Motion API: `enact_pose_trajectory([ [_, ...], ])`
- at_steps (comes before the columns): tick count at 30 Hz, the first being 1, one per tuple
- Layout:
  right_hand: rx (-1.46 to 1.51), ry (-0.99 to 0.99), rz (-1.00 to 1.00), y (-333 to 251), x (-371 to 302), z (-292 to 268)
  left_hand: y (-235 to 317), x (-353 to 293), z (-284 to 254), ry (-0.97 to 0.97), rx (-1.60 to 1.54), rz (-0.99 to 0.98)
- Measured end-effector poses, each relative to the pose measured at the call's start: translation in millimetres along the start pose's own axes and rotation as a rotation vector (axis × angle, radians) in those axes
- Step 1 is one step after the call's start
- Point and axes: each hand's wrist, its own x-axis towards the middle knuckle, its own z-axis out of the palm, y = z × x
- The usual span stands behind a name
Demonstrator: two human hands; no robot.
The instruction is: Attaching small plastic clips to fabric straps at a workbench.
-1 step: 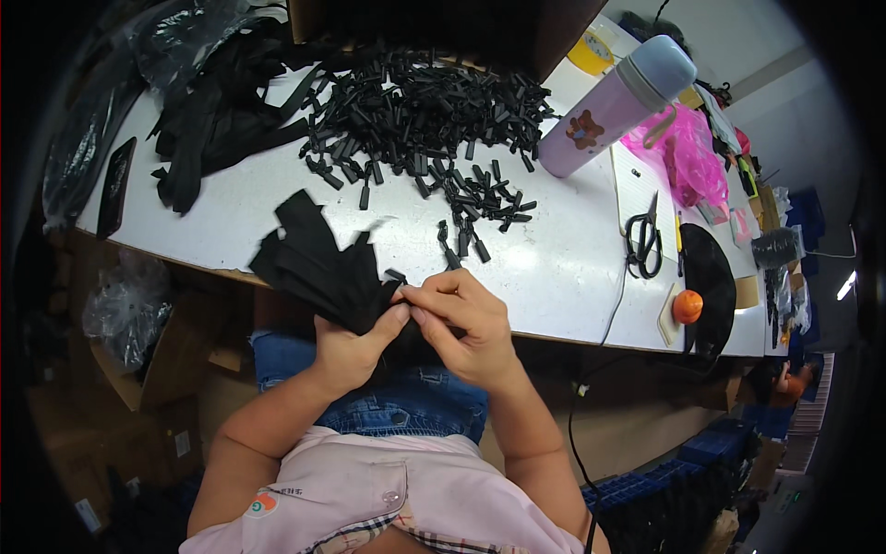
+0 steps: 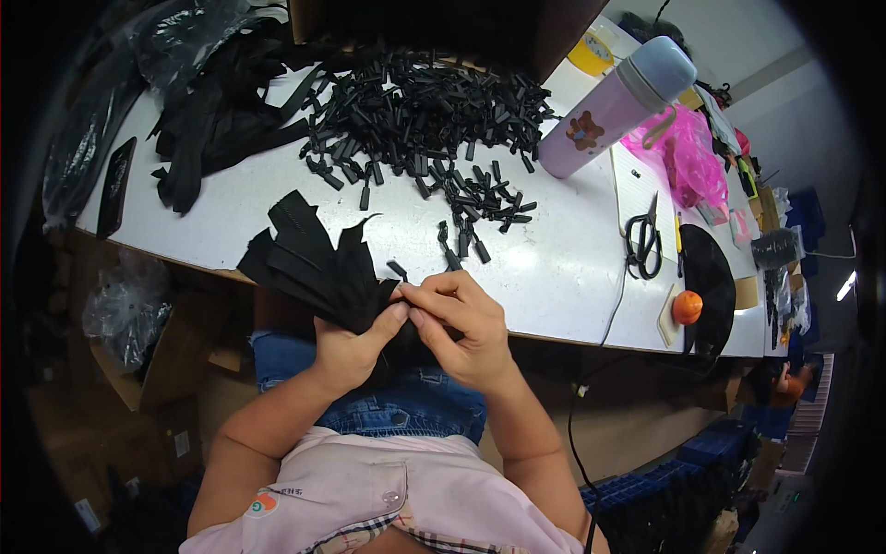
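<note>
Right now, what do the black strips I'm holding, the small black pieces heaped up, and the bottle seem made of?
Black strips: matte, probably fabric; they're thin, and one tip curls. Small black pieces: likely plastic, satin, with crisp edges and faint highlights. Bottle: smooth lilac coating, perhaps over metal; the finish hides whether it's plastic.

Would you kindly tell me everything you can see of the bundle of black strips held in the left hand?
The bundle of black strips looks like soft, matte fabric: many flat bands, layered and fanned toward the upper left with uneven ends, one thin tip curling rightward. The strips gather at the left hand, which grips them; the right hand's fingertips meet there, though their exact hold is unclear. The fan overlaps the white table's near edge in view; the hands hide its gathered part.
</note>
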Motion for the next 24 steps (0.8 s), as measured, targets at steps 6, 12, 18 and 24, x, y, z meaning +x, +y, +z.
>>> enact_pose_trajectory([
  [6,0.429,0.248,0.335,-1,-20,23,5,2,-2,-0.075,0.020,0.006],
  [12,0.719,0.180,0.500,-1,-15,15,7,1,-4,-0.114,-0.051,0.010],
  [18,0.978,-0.021,0.715,2,-12,-2,15,3,-6,-0.253,-0.064,-0.043],
  [24,0.730,0.169,0.534,-4,-16,15,13,4,-8,-0.226,0.030,-0.009],
])
